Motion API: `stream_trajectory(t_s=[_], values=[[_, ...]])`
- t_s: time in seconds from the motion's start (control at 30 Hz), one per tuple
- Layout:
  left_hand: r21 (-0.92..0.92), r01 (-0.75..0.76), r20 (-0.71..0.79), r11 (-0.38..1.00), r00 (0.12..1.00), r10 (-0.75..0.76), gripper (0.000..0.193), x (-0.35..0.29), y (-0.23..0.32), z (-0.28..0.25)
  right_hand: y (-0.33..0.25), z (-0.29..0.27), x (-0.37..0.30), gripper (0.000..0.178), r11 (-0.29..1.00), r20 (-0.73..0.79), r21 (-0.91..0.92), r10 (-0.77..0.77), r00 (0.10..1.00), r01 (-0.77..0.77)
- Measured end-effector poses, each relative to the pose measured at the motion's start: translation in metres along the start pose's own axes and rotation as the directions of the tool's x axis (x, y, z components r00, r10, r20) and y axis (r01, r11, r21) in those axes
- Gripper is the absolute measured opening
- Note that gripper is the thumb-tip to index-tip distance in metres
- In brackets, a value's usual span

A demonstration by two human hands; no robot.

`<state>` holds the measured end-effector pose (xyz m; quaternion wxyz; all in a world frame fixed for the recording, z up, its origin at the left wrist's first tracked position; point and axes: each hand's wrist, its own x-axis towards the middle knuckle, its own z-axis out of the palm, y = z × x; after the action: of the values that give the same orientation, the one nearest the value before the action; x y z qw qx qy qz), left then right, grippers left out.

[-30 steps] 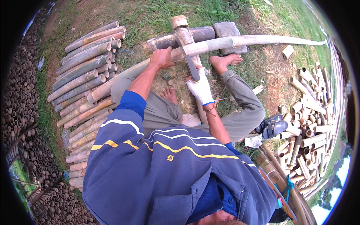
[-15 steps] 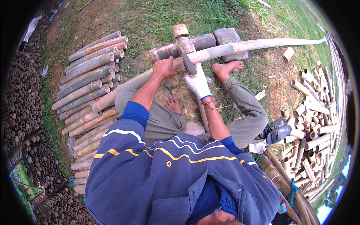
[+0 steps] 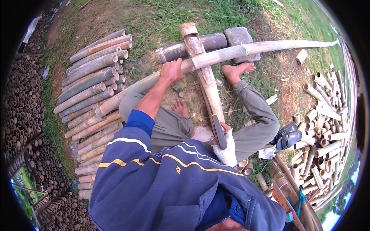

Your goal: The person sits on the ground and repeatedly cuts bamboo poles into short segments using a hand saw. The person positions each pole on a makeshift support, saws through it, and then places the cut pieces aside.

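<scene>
A long bamboo pole (image 3: 225, 54) lies slantwise in front of me, across a bamboo sawing rest (image 3: 208, 82). My bare left hand (image 3: 172, 71) is closed around the pole, just left of the rest. My right hand (image 3: 226, 148), in a white glove, is closed on the dark handle of a hand saw (image 3: 218, 133), close to my body. The saw's narrow blade runs away from me along the rest, its far part meeting the pole where the two cross. Part of the right hand's grip is hidden by the handle.
Cut bamboo lengths (image 3: 90, 94) are stacked at the left. Short bamboo pieces (image 3: 327, 146) are heaped at the right, with dark sandals (image 3: 289, 136) beside them. A thick dark bamboo log (image 3: 212, 41) and a grey stone block (image 3: 237, 37) lie ahead. My bare feet (image 3: 237, 72) rest near the pole.
My right hand has drawn the saw back toward my body, baring more of the blade and the rest. The left hand keeps its hold on the pole.
</scene>
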<state>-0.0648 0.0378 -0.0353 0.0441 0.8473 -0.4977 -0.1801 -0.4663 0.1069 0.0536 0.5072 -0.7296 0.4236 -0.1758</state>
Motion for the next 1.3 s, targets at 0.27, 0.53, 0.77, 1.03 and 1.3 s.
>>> stream_trajectory(t_s=[0.27,0.53,0.77,1.03,1.3], values=[[0.025,-0.074,0.018,0.997,0.997,0.073,0.066,0.008,0.006,-0.006,-0.003,0.076,0.217,0.059,0.951,-0.069,0.005,-0.309,0.948,0.311],[-0.016,-0.040,0.033,0.999,0.999,0.040,0.066,0.003,0.000,0.001,0.043,-0.014,-0.079,0.070,0.789,-0.025,0.551,0.342,0.939,-0.272],[-0.003,-0.046,0.037,0.999,0.998,0.046,0.070,0.008,0.011,-0.006,0.022,0.044,0.119,0.064,0.955,-0.034,-0.055,-0.294,0.955,0.292],[0.011,-0.067,0.056,0.998,0.996,0.066,0.072,0.010,-0.005,-0.008,0.003,0.025,0.063,0.073,0.977,-0.028,0.024,-0.210,0.977,0.210],[-0.054,-0.063,0.102,0.997,0.992,0.068,0.072,0.014,-0.008,-0.005,-0.011,-0.022,-0.032,0.064,0.999,-0.024,0.013,-0.041,0.999,0.042]])
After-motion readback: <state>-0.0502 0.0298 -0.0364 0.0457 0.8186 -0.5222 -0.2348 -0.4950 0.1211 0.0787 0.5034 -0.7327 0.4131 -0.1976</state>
